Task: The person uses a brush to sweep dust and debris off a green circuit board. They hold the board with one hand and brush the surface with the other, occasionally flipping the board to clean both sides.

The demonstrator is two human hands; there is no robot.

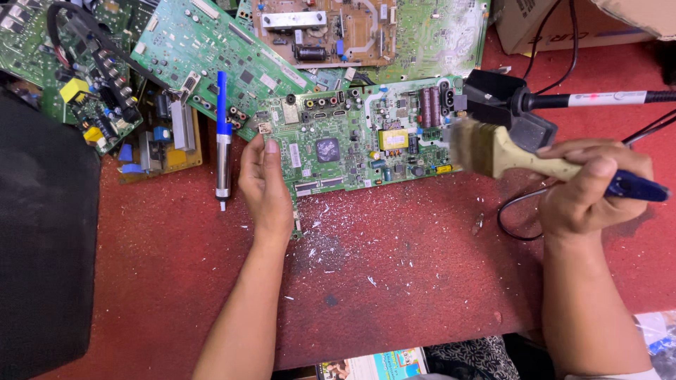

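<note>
Head view: left hand point(266, 184) lies flat, fingers together, pinning the green circuit board point(352, 141) mid-bench; right hand point(588, 184) has its fingers wrapped around a paintbrush point(493, 150) at the board's right edge. More boards point(204, 49) crowd the far left, blue desoldering pump point(222, 137) beside them; cardboard box point(556, 21) far right

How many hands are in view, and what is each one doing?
2. The left hand presses flat on the left edge of the green circuit board. The right hand grips a paintbrush whose bristles meet the board's right edge. No other person's hands show.
</note>
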